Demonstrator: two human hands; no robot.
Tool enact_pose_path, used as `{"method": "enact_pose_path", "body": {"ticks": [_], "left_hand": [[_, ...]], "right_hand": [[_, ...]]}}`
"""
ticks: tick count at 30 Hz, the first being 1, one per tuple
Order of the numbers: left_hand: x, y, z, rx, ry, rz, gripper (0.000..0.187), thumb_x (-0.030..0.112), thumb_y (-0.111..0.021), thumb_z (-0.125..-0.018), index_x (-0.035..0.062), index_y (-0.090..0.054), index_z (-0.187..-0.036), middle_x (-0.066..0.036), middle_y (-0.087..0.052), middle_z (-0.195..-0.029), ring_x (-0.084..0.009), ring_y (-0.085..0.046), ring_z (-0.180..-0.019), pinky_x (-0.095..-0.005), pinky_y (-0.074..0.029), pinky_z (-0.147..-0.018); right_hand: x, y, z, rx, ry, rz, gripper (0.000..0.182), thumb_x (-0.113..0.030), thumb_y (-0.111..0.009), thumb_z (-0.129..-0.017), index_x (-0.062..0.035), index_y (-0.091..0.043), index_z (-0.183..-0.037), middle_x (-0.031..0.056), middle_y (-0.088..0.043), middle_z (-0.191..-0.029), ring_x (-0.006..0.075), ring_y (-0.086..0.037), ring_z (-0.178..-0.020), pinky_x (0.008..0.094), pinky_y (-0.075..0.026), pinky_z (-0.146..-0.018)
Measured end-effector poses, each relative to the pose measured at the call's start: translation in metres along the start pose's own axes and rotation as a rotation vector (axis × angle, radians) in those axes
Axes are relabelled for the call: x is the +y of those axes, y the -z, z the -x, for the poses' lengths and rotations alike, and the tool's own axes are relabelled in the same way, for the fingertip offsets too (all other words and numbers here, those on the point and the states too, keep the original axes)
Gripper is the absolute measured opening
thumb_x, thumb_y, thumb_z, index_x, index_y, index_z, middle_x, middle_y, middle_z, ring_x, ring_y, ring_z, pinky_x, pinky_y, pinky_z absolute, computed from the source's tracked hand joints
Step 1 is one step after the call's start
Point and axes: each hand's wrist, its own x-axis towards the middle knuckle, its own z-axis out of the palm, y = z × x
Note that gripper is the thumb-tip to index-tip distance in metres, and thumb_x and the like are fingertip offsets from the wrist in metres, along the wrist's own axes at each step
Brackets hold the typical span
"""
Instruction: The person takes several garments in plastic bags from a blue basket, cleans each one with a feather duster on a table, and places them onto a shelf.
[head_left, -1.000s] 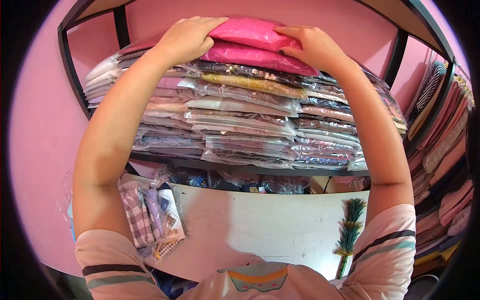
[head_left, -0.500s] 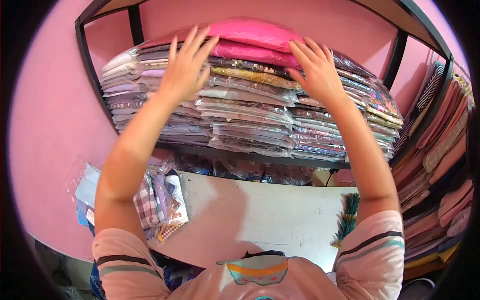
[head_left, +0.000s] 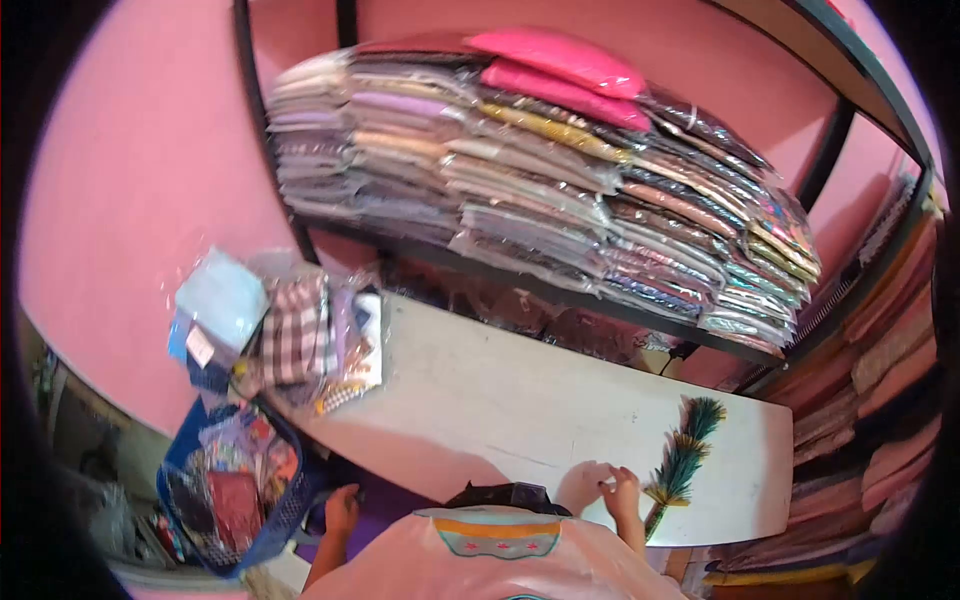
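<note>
My left hand (head_left: 342, 508) is low beside my body, off the table's front edge and to the right of a blue basket; its fingers are loosely apart, with no held thing visible. Above the front edge of the white table (head_left: 500, 400), my right hand (head_left: 622, 498) is open, fingers spread and slightly bent. Just right of it lies a teal tinsel-like strand (head_left: 684, 455). Bagged folded clothes fill the shelf in several stacks (head_left: 530, 190), two bright pink packets (head_left: 560, 62) on top. Neither hand touches them.
Loose bagged clothes (head_left: 297, 335), one checked, lie at the table's left end. The blue basket (head_left: 183, 440) below holds small colourful packets. Black shelf posts (head_left: 828, 150) frame the stacks. Hanging garments (head_left: 890, 400) line the right side.
Both hands have left the pink packets and dropped down close to my body. The view has turned and shifted, showing the blue basket and more of the table.
</note>
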Motion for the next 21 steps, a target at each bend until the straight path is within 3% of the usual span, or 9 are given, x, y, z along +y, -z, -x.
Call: {"method": "enact_pose_path", "body": {"ticks": [1,4,8,11,12,13,15,17,21], "left_hand": [[-0.031,-0.011,0.037,-0.082,0.177,0.011,0.024,0.015,-0.057,-0.079,0.0050,-0.063,-0.100,-0.019,-0.062,-0.102,-0.0347,-0.057,-0.099,-0.0413,-0.045,-0.086],[-0.120,-0.037,0.130,-0.408,0.613,-0.088,0.031,0.021,-0.057,-0.080,0.0064,-0.061,-0.106,-0.018,-0.061,-0.106,-0.0344,-0.057,-0.101,-0.0418,-0.045,-0.087],[-0.176,-0.048,0.218,-0.678,0.774,-0.119,0.041,0.030,-0.057,-0.080,0.0082,-0.057,-0.114,-0.017,-0.060,-0.111,-0.0340,-0.057,-0.104,-0.0424,-0.044,-0.089],[-0.175,-0.050,0.227,-0.483,0.662,-0.079,0.048,0.037,-0.057,-0.081,0.0096,-0.055,-0.120,-0.017,-0.059,-0.115,-0.0336,-0.056,-0.106,-0.0429,-0.044,-0.090],[-0.133,-0.024,0.207,-0.441,0.659,-0.075,0.045,0.035,-0.055,-0.082,0.0109,-0.056,-0.120,-0.017,-0.059,-0.117,-0.0340,-0.055,-0.108,-0.0432,-0.044,-0.090],[-0.131,-0.021,0.207,-0.197,0.504,-0.083,0.039,0.030,-0.055,-0.083,0.0099,-0.058,-0.116,-0.017,-0.060,-0.113,-0.0348,-0.056,-0.105,-0.0430,-0.045,-0.089],[-0.101,0.005,0.188,0.020,0.438,-0.093,0.029,0.015,-0.055,-0.083,0.0050,-0.060,-0.110,-0.016,-0.062,-0.112,-0.0299,-0.059,-0.103,-0.0379,-0.046,-0.087],[-0.055,0.039,0.163,0.201,0.393,0.048,0.027,0.006,-0.051,-0.084,0.0051,-0.061,-0.109,-0.015,-0.062,-0.110,-0.0309,-0.060,-0.099,-0.0363,-0.046,-0.086],[-0.055,0.090,0.121,0.391,0.352,0.190,0.028,-0.001,-0.049,-0.083,0.0039,-0.061,-0.108,-0.012,-0.065,-0.102,-0.0208,-0.063,-0.094,-0.0309,-0.047,-0.082]], "right_hand": [[-0.005,-0.007,0.006,-0.035,-0.026,0.017,0.046,-0.022,-0.070,-0.068,-0.0107,-0.062,-0.112,0.0222,-0.057,-0.113,0.0378,-0.051,-0.107,0.0482,-0.042,-0.092],[-0.031,-0.002,-0.014,-0.194,0.249,0.103,0.040,-0.025,-0.064,-0.076,-0.0059,-0.061,-0.111,0.0209,-0.059,-0.109,0.0373,-0.051,-0.109,0.0474,-0.038,-0.096],[-0.038,-0.030,-0.061,-0.262,0.361,0.198,0.043,-0.023,-0.060,-0.080,-0.0072,-0.055,-0.120,0.0202,-0.057,-0.115,0.0366,-0.049,-0.110,0.0465,-0.036,-0.098],[-0.054,-0.047,-0.083,-0.293,0.462,0.113,0.045,-0.020,-0.062,-0.079,-0.0050,-0.054,-0.121,0.0201,-0.056,-0.116,0.0389,-0.049,-0.110,0.0467,-0.036,-0.098],[-0.064,-0.049,-0.084,-0.298,0.487,0.078,0.046,-0.019,-0.062,-0.078,-0.0045,-0.053,-0.121,0.0204,-0.055,-0.116,0.0393,-0.049,-0.110,0.0468,-0.036,-0.098],[-0.074,-0.052,-0.081,-0.298,0.507,0.041,0.047,-0.018,-0.063,-0.078,-0.0040,-0.053,-0.122,0.0208,-0.055,-0.116,0.0397,-0.048,-0.110,0.0468,-0.036,-0.098],[-0.089,-0.062,-0.070,-0.441,0.431,0.004,0.055,-0.022,-0.065,-0.077,-0.0094,-0.048,-0.128,0.0226,-0.047,-0.127,0.0391,-0.041,-0.120,0.0469,-0.030,-0.104],[-0.094,-0.070,-0.057,-0.541,0.443,-0.013,0.060,-0.023,-0.066,-0.076,-0.0114,-0.046,-0.131,0.0238,-0.043,-0.132,0.0387,-0.036,-0.125,0.0472,-0.027,-0.106],[-0.095,-0.076,-0.030,-0.543,0.518,0.099,0.063,-0.018,-0.068,-0.073,-0.0087,-0.044,-0.131,0.0242,-0.043,-0.131,0.0385,-0.033,-0.127,0.0479,-0.027,-0.106]]}}
